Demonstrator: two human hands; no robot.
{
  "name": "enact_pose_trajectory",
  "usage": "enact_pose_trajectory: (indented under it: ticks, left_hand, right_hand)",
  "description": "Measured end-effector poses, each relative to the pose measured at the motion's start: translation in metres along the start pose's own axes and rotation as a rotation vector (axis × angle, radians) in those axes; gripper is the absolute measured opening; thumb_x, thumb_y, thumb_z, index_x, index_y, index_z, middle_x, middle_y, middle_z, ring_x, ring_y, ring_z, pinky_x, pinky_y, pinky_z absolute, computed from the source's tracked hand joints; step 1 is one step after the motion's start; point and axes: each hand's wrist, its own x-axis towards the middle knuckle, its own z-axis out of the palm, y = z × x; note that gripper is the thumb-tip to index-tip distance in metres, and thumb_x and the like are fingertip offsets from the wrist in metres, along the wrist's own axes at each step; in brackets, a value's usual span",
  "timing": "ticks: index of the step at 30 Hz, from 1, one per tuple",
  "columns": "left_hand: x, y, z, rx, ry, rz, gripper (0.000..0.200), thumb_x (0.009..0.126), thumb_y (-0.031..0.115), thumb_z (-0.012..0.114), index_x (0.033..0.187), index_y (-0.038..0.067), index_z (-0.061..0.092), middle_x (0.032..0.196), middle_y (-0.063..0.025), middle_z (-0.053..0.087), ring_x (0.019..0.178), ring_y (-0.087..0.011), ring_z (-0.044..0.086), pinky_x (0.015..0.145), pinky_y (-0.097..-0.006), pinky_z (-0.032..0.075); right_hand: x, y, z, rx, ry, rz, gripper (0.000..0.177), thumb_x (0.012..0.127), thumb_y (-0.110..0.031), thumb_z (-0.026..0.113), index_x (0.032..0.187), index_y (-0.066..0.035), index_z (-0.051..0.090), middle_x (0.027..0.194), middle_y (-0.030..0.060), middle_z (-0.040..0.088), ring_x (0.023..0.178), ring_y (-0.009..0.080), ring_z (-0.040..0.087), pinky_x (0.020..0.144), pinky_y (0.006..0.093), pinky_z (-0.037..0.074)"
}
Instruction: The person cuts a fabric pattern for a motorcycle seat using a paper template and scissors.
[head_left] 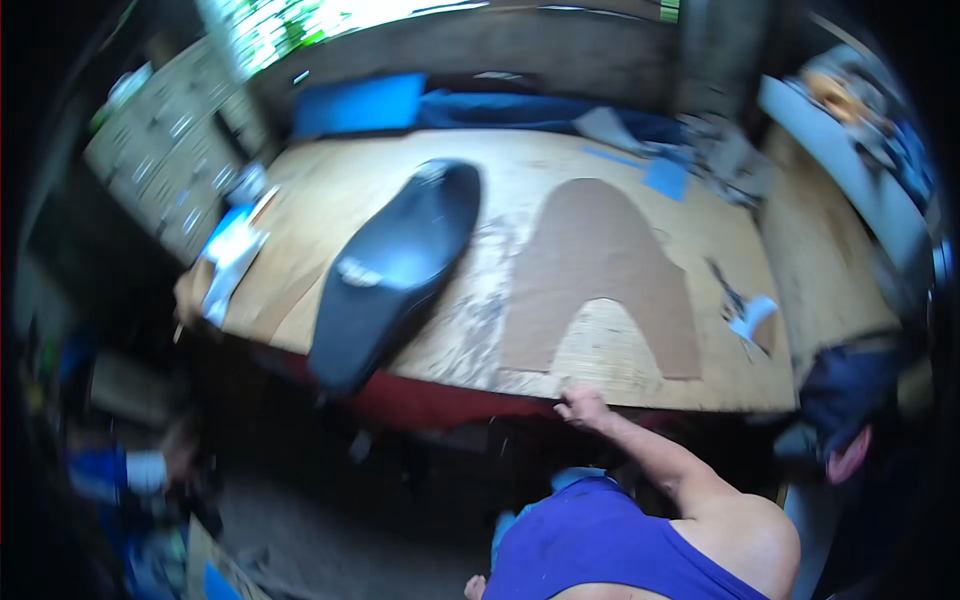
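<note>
My right hand (583, 408) is at the front edge of the wooden table (740, 385), its fingers curled. Blur hides whether anything is in them. Just beyond it lies a flat brown sheet (600, 250) with a rounded top and an arched cut-out facing me. To the left, a black motorcycle seat (395, 270) rests at a slant, its narrow end at the front edge. Only a small part of my left hand (475, 588) shows low beside my body, so its fingers cannot be made out.
Dark scissors (730, 285) and a small white-and-brown scrap (755, 320) lie on the right side. Blue scraps (665, 178) and grey cloth (725, 155) sit at the back right. A blue panel (360, 105) stands at the back. Metal drawers (170, 150) flank the left.
</note>
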Motion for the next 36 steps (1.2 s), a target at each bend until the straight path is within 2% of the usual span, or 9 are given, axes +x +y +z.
enact_pose_trajectory:
  ticks: [7, 15, 17, 20, 24, 27, 29, 31, 36]
  left_hand:
    - [0.127, 0.059, -0.024, 0.081, -0.131, 0.035, 0.029, 0.097, 0.021, 0.068, 0.113, -0.002, 0.072, 0.100, -0.0153, 0.075, 0.095, -0.0270, 0.071, 0.088, -0.0389, 0.056]
    - [0.185, 0.439, 0.132, 0.046, -0.187, 0.759, 0.022, 0.096, 0.012, 0.067, 0.112, -0.003, 0.070, 0.107, -0.0163, 0.070, 0.099, -0.0300, 0.069, 0.089, -0.0369, 0.054]
    - [0.195, 0.502, 0.176, 0.073, -0.314, 0.551, 0.027, 0.095, 0.014, 0.067, 0.117, -0.002, 0.067, 0.117, -0.0166, 0.066, 0.107, -0.0335, 0.065, 0.094, -0.0388, 0.052]
    - [0.242, 0.527, 0.254, 0.262, -0.070, 0.817, 0.044, 0.093, 0.022, 0.071, 0.131, 0.001, 0.059, 0.123, -0.0175, 0.060, 0.115, -0.0365, 0.059, 0.099, -0.0446, 0.048]
    - [0.258, 0.567, 0.294, 0.574, 0.023, 0.691, 0.051, 0.090, 0.030, 0.074, 0.129, 0.003, 0.056, 0.124, -0.0181, 0.060, 0.119, -0.0380, 0.057, 0.101, -0.0469, 0.046]
    - [0.287, 0.573, 0.294, 0.637, -0.195, 0.547, 0.040, 0.090, 0.037, 0.072, 0.114, 0.006, 0.062, 0.115, -0.0186, 0.068, 0.108, -0.0399, 0.065, 0.094, -0.0497, 0.050]
    - [0.299, 0.576, 0.287, 0.739, -0.349, 0.418, 0.038, 0.091, 0.039, 0.070, 0.110, 0.007, 0.065, 0.107, -0.0196, 0.072, 0.101, -0.0408, 0.068, 0.088, -0.0518, 0.053]
    - [0.320, 0.553, 0.261, 0.628, -0.273, 0.490, 0.034, 0.092, 0.039, 0.068, 0.103, 0.006, 0.066, 0.103, -0.0219, 0.072, 0.098, -0.0423, 0.068, 0.085, -0.0513, 0.054]
    - [0.355, 0.532, 0.187, 0.323, -0.096, 0.314, 0.035, 0.092, 0.021, 0.074, 0.114, -0.002, 0.059, 0.097, -0.0161, 0.070, 0.090, -0.0251, 0.068, 0.083, -0.0395, 0.055]
  right_hand:
    - [-0.071, -0.004, -0.029, 0.243, 0.078, 0.368, 0.027, 0.093, -0.032, 0.070, 0.101, -0.006, 0.073, 0.097, 0.0162, 0.074, 0.095, 0.0337, 0.071, 0.084, 0.0442, 0.056]
    - [-0.038, 0.183, -0.118, 0.314, 0.657, 0.581, 0.017, 0.090, -0.016, 0.071, 0.100, -0.002, 0.069, 0.086, 0.0145, 0.069, 0.081, 0.0270, 0.069, 0.076, 0.0390, 0.055]
    - [-0.028, 0.217, -0.148, 0.292, 0.624, 0.753, 0.027, 0.090, -0.017, 0.073, 0.111, -0.002, 0.066, 0.101, 0.0160, 0.068, 0.096, 0.0307, 0.067, 0.087, 0.0421, 0.054]
    - [-0.020, 0.263, -0.167, 0.003, 0.669, 0.789, 0.044, 0.088, -0.020, 0.075, 0.126, -0.003, 0.059, 0.120, 0.0188, 0.062, 0.117, 0.0361, 0.059, 0.101, 0.0459, 0.048]
    - [-0.007, 0.282, -0.182, 0.030, 0.499, 0.944, 0.067, 0.085, -0.030, 0.079, 0.140, -0.004, 0.050, 0.140, 0.0207, 0.052, 0.132, 0.0400, 0.047, 0.111, 0.0483, 0.041]
    - [-0.005, 0.283, -0.172, -0.197, 0.392, 0.923, 0.066, 0.084, -0.031, 0.079, 0.137, -0.003, 0.053, 0.131, 0.0219, 0.060, 0.123, 0.0397, 0.056, 0.105, 0.0469, 0.047]
    - [0.002, 0.291, -0.172, 0.116, 0.266, 0.982, 0.056, 0.083, -0.031, 0.078, 0.129, -0.004, 0.060, 0.117, 0.0205, 0.067, 0.111, 0.0387, 0.063, 0.096, 0.0460, 0.051]
    - [0.006, 0.291, -0.171, 0.240, 0.159, 0.902, 0.034, 0.084, -0.031, 0.075, 0.106, -0.005, 0.073, 0.089, 0.0175, 0.074, 0.087, 0.0362, 0.072, 0.082, 0.0454, 0.057]
    - [0.016, 0.238, -0.211, 0.278, -0.443, 0.670, 0.030, 0.088, -0.032, 0.072, 0.097, -0.003, 0.076, 0.085, 0.0160, 0.075, 0.084, 0.0286, 0.073, 0.080, 0.0424, 0.056]
